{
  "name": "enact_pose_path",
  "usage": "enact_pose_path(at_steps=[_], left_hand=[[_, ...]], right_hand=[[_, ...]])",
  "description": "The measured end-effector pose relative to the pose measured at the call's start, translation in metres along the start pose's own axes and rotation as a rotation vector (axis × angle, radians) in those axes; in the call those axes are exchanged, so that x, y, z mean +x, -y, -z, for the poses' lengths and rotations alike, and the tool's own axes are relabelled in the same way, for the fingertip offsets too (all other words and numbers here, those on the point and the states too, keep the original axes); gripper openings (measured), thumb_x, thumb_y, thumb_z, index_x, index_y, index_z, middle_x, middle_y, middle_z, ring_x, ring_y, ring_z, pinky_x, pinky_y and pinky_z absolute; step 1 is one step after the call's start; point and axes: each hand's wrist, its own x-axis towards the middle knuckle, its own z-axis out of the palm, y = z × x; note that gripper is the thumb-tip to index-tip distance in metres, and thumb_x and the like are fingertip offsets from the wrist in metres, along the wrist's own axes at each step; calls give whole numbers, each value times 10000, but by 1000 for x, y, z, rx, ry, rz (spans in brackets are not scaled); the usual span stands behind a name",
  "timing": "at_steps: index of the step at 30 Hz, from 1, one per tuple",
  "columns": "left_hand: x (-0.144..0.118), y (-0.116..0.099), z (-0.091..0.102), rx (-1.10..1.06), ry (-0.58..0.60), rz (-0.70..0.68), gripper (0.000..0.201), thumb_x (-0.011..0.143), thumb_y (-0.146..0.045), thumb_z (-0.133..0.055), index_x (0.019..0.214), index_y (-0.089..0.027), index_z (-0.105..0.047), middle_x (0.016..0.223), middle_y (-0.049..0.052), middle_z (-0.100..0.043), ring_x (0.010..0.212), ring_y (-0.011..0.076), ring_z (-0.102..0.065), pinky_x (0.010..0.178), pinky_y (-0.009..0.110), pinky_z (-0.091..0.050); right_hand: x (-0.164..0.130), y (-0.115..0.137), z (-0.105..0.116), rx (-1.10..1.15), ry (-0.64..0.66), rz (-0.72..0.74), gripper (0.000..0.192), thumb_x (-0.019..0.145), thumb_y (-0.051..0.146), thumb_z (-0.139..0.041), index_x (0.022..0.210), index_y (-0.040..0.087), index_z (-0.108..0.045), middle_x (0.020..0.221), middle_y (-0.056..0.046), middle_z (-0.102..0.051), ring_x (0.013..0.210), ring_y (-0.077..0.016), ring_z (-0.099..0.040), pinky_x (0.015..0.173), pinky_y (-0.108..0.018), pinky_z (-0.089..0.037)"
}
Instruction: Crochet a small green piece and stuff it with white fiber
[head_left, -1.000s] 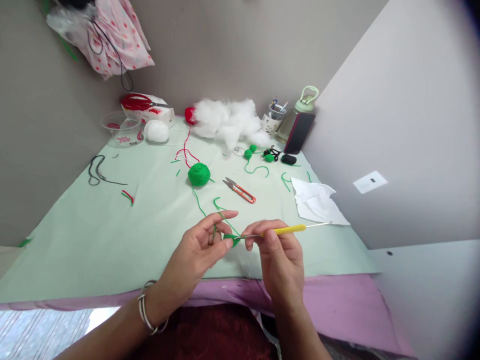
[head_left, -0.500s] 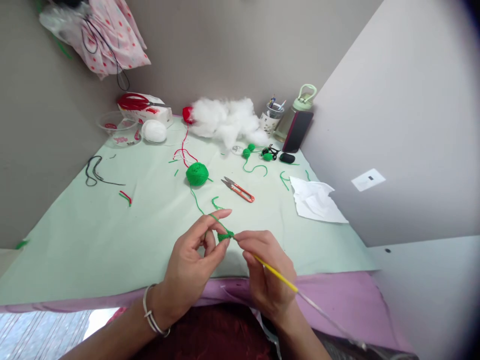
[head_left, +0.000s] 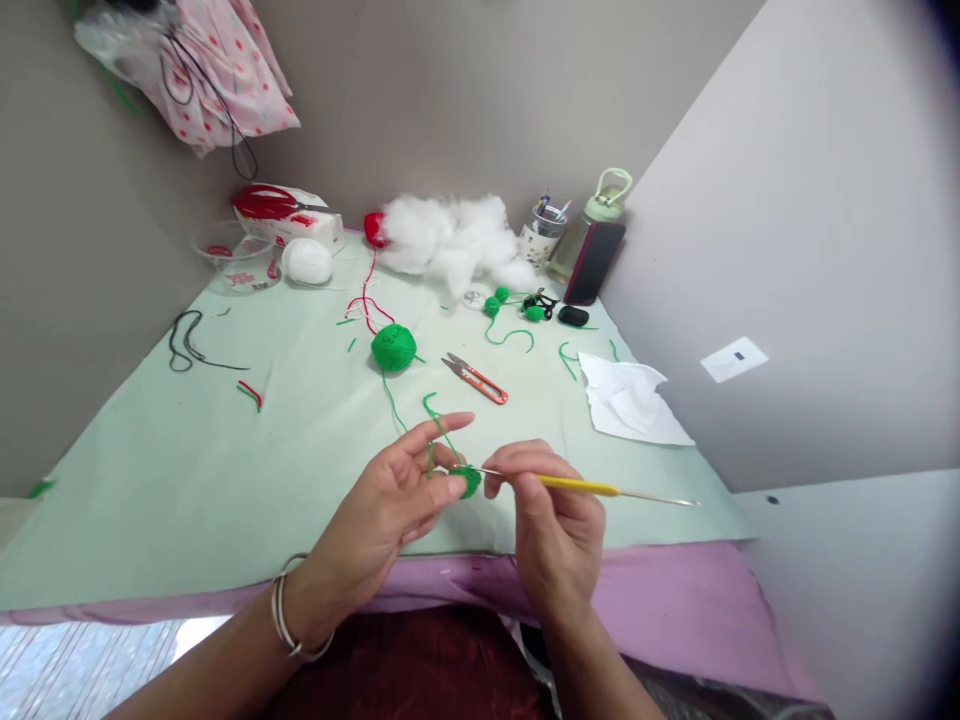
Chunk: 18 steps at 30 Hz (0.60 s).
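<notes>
My left hand [head_left: 390, 505] pinches a small green crochet piece [head_left: 469, 481] between thumb and fingers, with green yarn looped over its raised index finger. The yarn strand [head_left: 391, 398] runs back across the table to a green yarn ball [head_left: 394, 347]. My right hand [head_left: 551, 520] grips a yellow-handled crochet hook [head_left: 581, 486], lying almost level with its tip at the green piece and its metal tail pointing right. Both hands hover above the near edge of the pale green table cover [head_left: 225, 460].
Orange thread snips [head_left: 475, 379] lie behind my hands. White crumpled paper [head_left: 630, 400] sits at the right. Further back are white stuffing [head_left: 450, 240], small green balls [head_left: 495, 303], black scissors [head_left: 541, 301], a phone [head_left: 595, 262], a bottle [head_left: 600, 215], a white yarn ball [head_left: 307, 261] and a clear bowl [head_left: 229, 255].
My right hand swung the hook from pointing down-right back to nearly level, its tip again in the green piece. My left hand shifted slightly right and down with the piece.
</notes>
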Motion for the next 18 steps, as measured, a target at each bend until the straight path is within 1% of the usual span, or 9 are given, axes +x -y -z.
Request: enact_pose_path(at_steps=[3,6,8,10,11,12,14,16,18], left_hand=[[-1,5,-2,80,-6,-61,462,851,-264,-872,1300,-285,-766,862,-29,-616,554,29,-375,441,141,-266],[-1,8,-3,108,-88,-130,494,839,-253,-888,1316,-285,-763,873,-33,-624,547,21,-405,464,144,-323],[0,7,-2,58,-104,-108,527,820,-256,-907,1325,-270,-757,871,-35,-626,530,9,-387,460,140,-317],[1,5,-1,-36,-69,-21,499,820,-254,-907,1299,-237,-770,802,-50,-588,501,-2,-330,446,134,-284],[1,4,0,-85,-44,25,464,826,-248,-900,1273,-219,-782,753,-64,-550,489,-6,-295,442,131,-268],[2,3,1,-126,-22,58,424,830,-239,-894,1240,-202,-796,709,-79,-505,481,-8,-265,440,129,-254],[2,1,2,-163,-7,66,366,833,-222,-885,1191,-187,-816,680,-90,-459,477,-10,-243,440,125,-242],[2,1,2,-130,-27,10,352,828,-212,-885,1174,-205,-822,746,-69,-529,480,-18,-276,443,126,-255],[1,3,0,-49,-34,-45,363,828,-220,-888,1184,-236,-817,834,-45,-602,490,-16,-350,455,135,-293]], right_hand=[[-2,-3,-4,-65,26,11,226,1034,124,-586,1058,251,-772,938,-42,-763,883,-186,-722,749,-328,-607],[-10,-5,-5,-260,46,133,296,1008,68,-603,1156,265,-766,964,-48,-752,873,-182,-717,744,-330,-611],[-14,-7,-4,-419,81,279,378,986,53,-629,1269,273,-751,1057,-81,-746,949,-209,-721,757,-350,-616],[-15,-7,-3,-485,93,362,430,978,43,-631,1326,273,-734,1109,-98,-740,988,-222,-718,760,-354,-616],[-14,-6,-2,-463,84,347,418,980,40,-622,1309,269,-741,1087,-92,-743,974,-217,-716,759,-349,-612],[-12,-5,-2,-411,63,286,384,986,40,-614,1262,265,-757,1041,-76,-744,936,-202,-711,752,-338,-604],[-7,-2,-1,-247,-13,113,292,1008,68,-599,1128,261,-782,917,-35,-724,821,-167,-680,714,-310,-577],[-2,1,-2,-63,-69,-17,236,1034,126,-593,1041,264,-784,854,-11,-700,736,-144,-638,672,-295,-546],[-1,1,-4,52,-44,-74,206,1041,178,-610,1018,269,-794,876,-13,-714,740,-141,-635,686,-297,-543]])
